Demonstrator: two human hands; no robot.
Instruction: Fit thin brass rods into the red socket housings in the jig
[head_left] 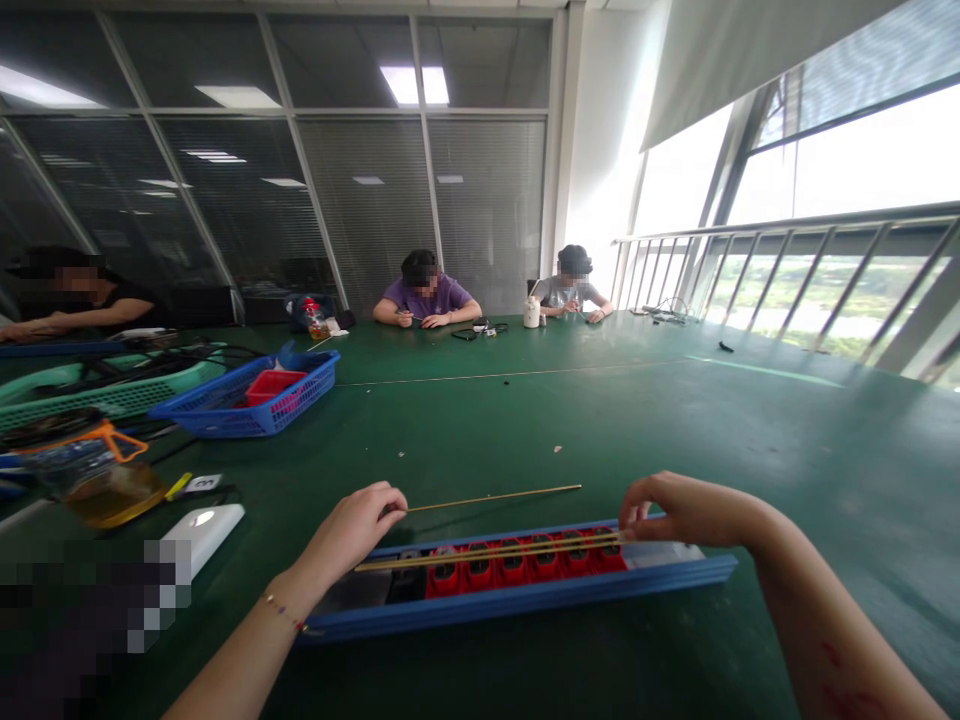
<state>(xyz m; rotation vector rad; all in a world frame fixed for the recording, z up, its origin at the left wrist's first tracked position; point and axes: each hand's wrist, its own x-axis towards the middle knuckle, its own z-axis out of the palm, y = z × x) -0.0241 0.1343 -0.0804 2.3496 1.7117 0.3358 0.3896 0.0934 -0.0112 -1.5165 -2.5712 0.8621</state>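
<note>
A thin golden stick (495, 498) extends to the right from the pinched fingertips of my left hand (367, 520), just above the green tabletop. Closer to me lies a long blue tray (525, 598) with a row of red holders (478, 572), each with a dark round piece inside. More thin golden sticks (525, 548) run lengthwise over these holders. At their right ends, my right hand (667, 512) is closed with bent fingers around the tips. The exact grip of its fingertips is partly hidden.
A blue basket (247, 415) with a red box (275, 387), a green basket (172, 376) and a jar of yellow liquid (112, 495) stand on the left. Nearer lies a white device (214, 530). Several people sit across the green table (465, 430).
</note>
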